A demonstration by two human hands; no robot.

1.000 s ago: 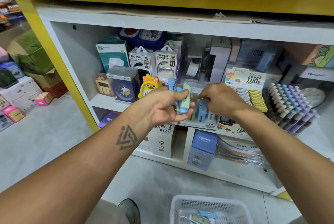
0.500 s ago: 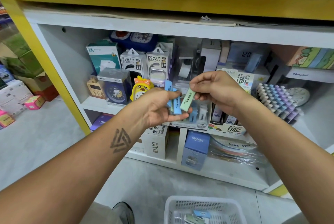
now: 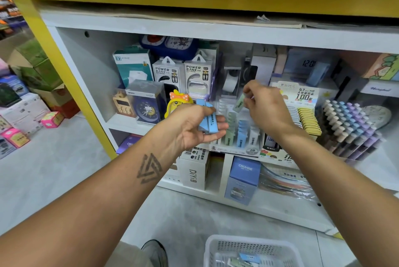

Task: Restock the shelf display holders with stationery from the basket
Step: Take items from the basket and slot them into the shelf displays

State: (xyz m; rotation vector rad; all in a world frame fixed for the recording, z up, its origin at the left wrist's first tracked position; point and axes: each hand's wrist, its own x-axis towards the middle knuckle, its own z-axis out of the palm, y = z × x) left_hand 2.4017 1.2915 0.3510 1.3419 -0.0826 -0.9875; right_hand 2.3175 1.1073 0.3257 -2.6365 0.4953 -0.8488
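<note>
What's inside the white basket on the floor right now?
The white basket holds a few loose packs: a blue pack and a pale green pack show. Its near part is cut off by the frame edge, so a full count is not possible.

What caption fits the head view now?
Right hand pinches a green pack above the display holder; left hand holds blue packs.

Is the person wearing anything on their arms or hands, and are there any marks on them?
Both forearms are bare, with no sleeves showing. The left hand and right hand wear no gloves, rings or watch that I can see. The left forearm carries a dark tattoo of interlocking triangles just below the wrist.
</note>
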